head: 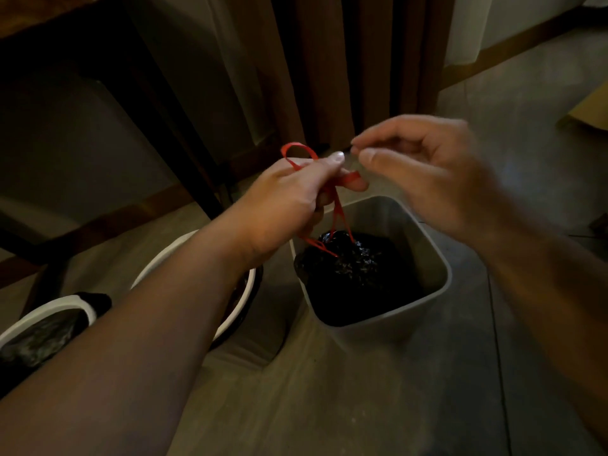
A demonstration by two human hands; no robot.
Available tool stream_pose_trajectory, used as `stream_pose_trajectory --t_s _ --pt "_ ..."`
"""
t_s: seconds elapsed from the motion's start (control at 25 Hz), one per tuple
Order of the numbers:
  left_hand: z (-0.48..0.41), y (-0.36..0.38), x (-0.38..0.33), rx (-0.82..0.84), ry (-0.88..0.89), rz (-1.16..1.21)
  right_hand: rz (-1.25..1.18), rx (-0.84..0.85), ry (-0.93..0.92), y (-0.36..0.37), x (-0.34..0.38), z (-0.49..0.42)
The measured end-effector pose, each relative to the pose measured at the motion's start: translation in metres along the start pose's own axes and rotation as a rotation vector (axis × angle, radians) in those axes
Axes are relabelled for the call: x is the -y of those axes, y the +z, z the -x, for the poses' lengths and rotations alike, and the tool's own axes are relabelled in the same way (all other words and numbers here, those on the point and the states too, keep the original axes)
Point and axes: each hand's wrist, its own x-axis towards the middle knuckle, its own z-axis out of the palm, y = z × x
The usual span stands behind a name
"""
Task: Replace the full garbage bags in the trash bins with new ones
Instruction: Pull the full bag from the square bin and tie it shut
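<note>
Left hand (296, 199) gripping red drawstring (348, 177) of black bag (355, 271) in white bin (424, 245), right hand (427, 172) blurred, grasp unclear.

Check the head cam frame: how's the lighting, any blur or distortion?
Head view: dim, warm light overall, with deep shadow at the upper left. Head view: the right hand is smeared by motion, the left hand is sharper. Head view: the red drawstring reads clearly, while the black bag in the square bin shows only small glints. Head view: wide-angle bending toward the edges.
</note>
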Motion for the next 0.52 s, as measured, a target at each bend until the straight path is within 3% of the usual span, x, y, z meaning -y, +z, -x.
stream_pose_trajectory --t_s 0.12,0.36,0.44,0.52 --pt "-0.002 0.001 0.0 -0.011 -0.037 0.153 -0.151 0.09 0.065 0.008 -0.015 0.005" --pt "-0.002 0.007 0.014 -0.054 -0.002 0.209 -0.169 -0.051 -0.023 0.02 -0.029 0.006" --pt "-0.002 0.004 0.02 -0.125 0.008 0.213 -0.418 -0.108 0.079 0.021 -0.033 0.005" --pt "-0.001 -0.002 0.024 -0.222 0.034 0.208 -0.734 -0.044 0.229 0.02 -0.035 0.006"
